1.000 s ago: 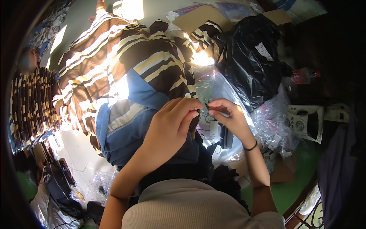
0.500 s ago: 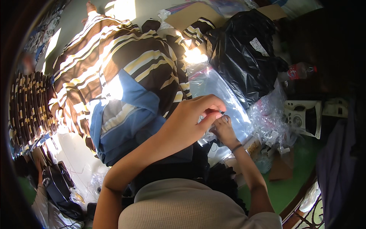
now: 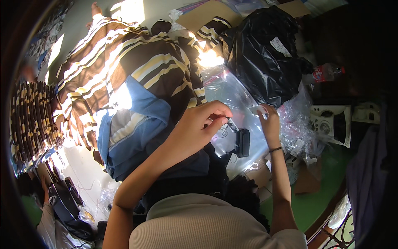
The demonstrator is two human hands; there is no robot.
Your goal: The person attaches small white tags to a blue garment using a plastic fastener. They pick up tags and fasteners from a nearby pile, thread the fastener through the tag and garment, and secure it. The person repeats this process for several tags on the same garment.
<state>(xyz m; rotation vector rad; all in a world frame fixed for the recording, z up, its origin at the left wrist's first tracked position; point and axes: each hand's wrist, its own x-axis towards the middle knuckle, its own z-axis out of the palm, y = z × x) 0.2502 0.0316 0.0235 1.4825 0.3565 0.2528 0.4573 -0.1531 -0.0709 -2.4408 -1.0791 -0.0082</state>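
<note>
My left hand [image 3: 203, 122] is closed in a pinch on a small dark-and-white piece with thin dark strings [image 3: 233, 125], which hangs from the fingertips. Right of it, my right hand [image 3: 270, 124] wears a thin dark band at the wrist. Its thumb and forefinger close on a small pale piece [image 3: 256, 109], too small to name, above the clear plastic bags [image 3: 226, 89]. A black oblong object [image 3: 243, 143] lies on the bags between the two hands. Close to the left forearm, a blue garment [image 3: 141, 120] rests on the brown striped cloth [image 3: 157, 66].
Beyond the right hand is a black plastic bag [image 3: 263, 62] with a white label. Crumpled clear wrap [image 3: 294, 128], a bottle with a red label [image 3: 327, 73] and a pale speaker-like box [image 3: 329, 124] stand farther right. A stack of folded striped cloth [image 3: 33, 120] is at the far left.
My right hand has moved away from the left one, rightward and slightly farther out. The hanging strings and the black oblong object now show. My left hand has shifted slightly left.
</note>
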